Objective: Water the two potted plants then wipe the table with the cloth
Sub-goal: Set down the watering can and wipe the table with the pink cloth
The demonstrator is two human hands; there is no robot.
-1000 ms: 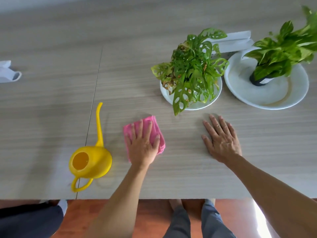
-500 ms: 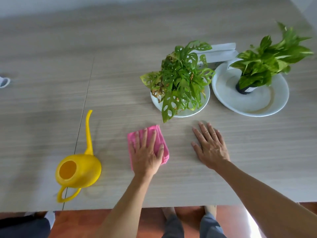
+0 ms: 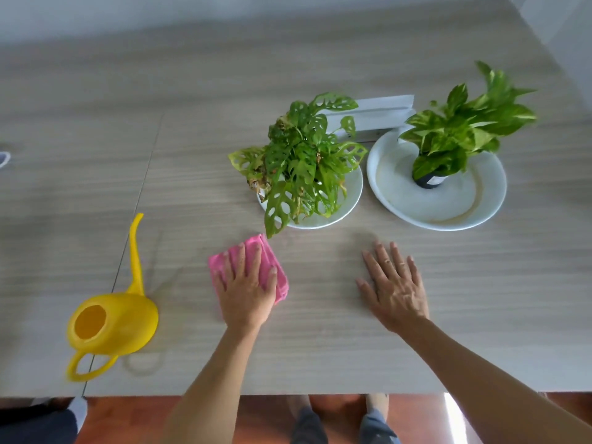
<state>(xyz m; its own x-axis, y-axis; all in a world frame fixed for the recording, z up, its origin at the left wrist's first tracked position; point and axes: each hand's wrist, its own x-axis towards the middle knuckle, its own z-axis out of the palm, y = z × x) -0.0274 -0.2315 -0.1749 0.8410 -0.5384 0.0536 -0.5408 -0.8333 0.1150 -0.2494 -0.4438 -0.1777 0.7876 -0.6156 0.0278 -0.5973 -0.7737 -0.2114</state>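
Note:
My left hand point(image 3: 245, 293) lies flat on a folded pink cloth point(image 3: 280, 282), pressing it to the wooden table point(image 3: 320, 357). My right hand point(image 3: 395, 286) rests palm down on the bare table with its fingers spread and nothing in it. Just beyond the cloth a plant with holed leaves point(image 3: 304, 158) stands on a white saucer point(image 3: 349, 200). To the right of that plant, a leafy plant in a dark pot point(image 3: 461, 129) sits on a larger white plate point(image 3: 448, 206). A yellow watering can point(image 3: 118, 318) stands left of the cloth, spout pointing away from me.
A white box point(image 3: 374, 118) lies behind the two plants. A seam point(image 3: 141, 200) runs across the table near the can. A small white object point(image 3: 4, 158) shows at the far left edge. The table's front edge is close to my body.
My left hand has slid the pink cloth a little to the right, away from the watering can. The view has shifted, and my right hand stays flat on the table.

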